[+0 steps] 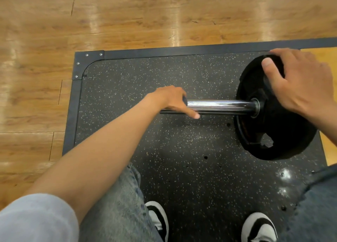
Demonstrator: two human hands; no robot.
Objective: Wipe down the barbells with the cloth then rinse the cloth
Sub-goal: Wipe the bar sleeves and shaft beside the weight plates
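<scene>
The speckled rubber platform [182, 150] carries the barbell, its chrome sleeve [218, 105] running left to right. The right hand [302, 84] grips the black weight plate [277, 132]; the left hand [173, 101], nearer the sleeve's end, curls its fingers [193, 115] around it. No cloth shows.

One barbell sleeve [218, 105] carries one black weight plate [277, 132], both over one speckled rubber mat [164, 73]. Two hands show, the left hand [173, 101] and the right hand [302, 83]. Two black-and-white shoes [157, 220] stand on the mat.
</scene>
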